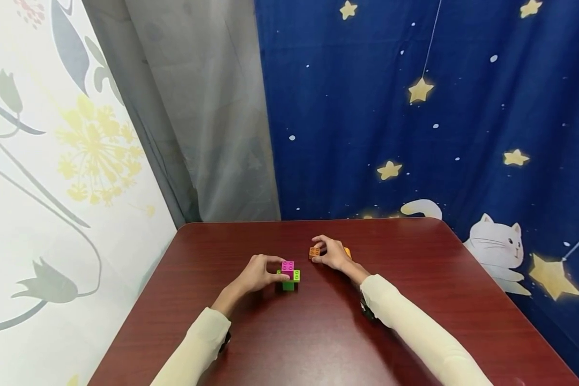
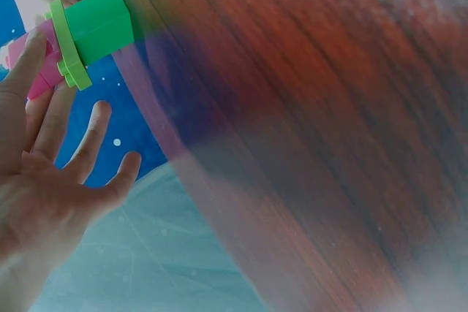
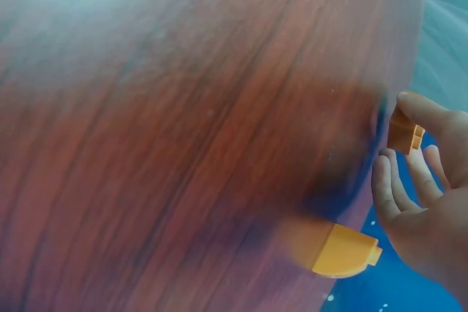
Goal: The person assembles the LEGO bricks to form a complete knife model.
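Note:
On the table stands a small stack of toy building bricks: a pink brick (image 1: 288, 266) on top, a lime green piece (image 1: 296, 275) under it and a green brick (image 1: 288, 286) at the bottom. My left hand (image 1: 258, 274) pinches the pink brick between thumb and forefinger from the left, its other fingers spread in the left wrist view. Farther back and to the right, my right hand (image 1: 335, 254) holds an orange brick (image 3: 402, 132) by thumb and fingertips, studs up. Behind that hand lies a yellow-orange brick (image 3: 342, 252) with one rounded side, mostly hidden in the head view.
The reddish-brown wooden table (image 1: 289, 343) has its far edge just beyond the bricks. Behind it hang a grey curtain (image 1: 212, 118) and a blue starry curtain (image 1: 347, 118). A white floral panel (image 1: 38, 214) stands along the left.

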Demonstrator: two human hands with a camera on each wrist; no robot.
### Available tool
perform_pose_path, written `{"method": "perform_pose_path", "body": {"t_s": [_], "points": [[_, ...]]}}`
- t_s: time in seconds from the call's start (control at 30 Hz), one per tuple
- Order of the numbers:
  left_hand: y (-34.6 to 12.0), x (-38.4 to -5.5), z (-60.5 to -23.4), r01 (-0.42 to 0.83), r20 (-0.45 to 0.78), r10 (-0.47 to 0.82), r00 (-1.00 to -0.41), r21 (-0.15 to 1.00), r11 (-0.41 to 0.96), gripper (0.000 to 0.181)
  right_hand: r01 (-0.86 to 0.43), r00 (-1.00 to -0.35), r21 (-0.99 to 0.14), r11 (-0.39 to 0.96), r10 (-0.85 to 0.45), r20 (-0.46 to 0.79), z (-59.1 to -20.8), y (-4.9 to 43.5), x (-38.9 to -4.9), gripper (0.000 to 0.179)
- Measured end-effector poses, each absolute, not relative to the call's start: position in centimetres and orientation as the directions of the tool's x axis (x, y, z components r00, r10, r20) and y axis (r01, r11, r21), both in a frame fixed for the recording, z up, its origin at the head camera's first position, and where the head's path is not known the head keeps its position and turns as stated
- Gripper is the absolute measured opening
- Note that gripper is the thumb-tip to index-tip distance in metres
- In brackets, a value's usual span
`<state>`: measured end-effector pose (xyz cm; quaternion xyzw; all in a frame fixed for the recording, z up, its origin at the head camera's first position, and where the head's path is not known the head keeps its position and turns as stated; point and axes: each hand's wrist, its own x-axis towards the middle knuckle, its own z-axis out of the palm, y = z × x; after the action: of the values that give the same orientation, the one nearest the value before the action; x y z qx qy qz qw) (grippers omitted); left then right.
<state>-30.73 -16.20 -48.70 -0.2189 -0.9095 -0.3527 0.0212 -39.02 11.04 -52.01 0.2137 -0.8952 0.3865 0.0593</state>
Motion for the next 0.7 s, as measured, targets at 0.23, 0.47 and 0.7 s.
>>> {"method": "perform_pose_path", "body": {"t_s": [0.23, 0.47, 0.7], "points": [[-16.3, -30.5, -48.7, 0.404, 0.199, 0.364, -0.91, 0.623, 0.67, 0.043, -0.43, -0.899, -0.692, 0.58, -0.35, 0.265, -50.5, 11.2, -37.6, 0.057], [-16.2, -30.4, -48.9, 0.412, 0.206, 0.369, -0.906, 0.624, 0.664, 0.043, -0.497, -0.862, -0.687, 0.53, -0.394, 0.32, -49.6, 11.5, -36.4, 0.055], [-16.1, -30.4, -48.9, 0.432, 0.231, 0.373, -0.899, 0.612, 0.662, 0.043, -0.538, -0.831, -0.712, 0.452, -0.429, 0.355, -48.4, 11.6, -35.3, 0.052]]}}
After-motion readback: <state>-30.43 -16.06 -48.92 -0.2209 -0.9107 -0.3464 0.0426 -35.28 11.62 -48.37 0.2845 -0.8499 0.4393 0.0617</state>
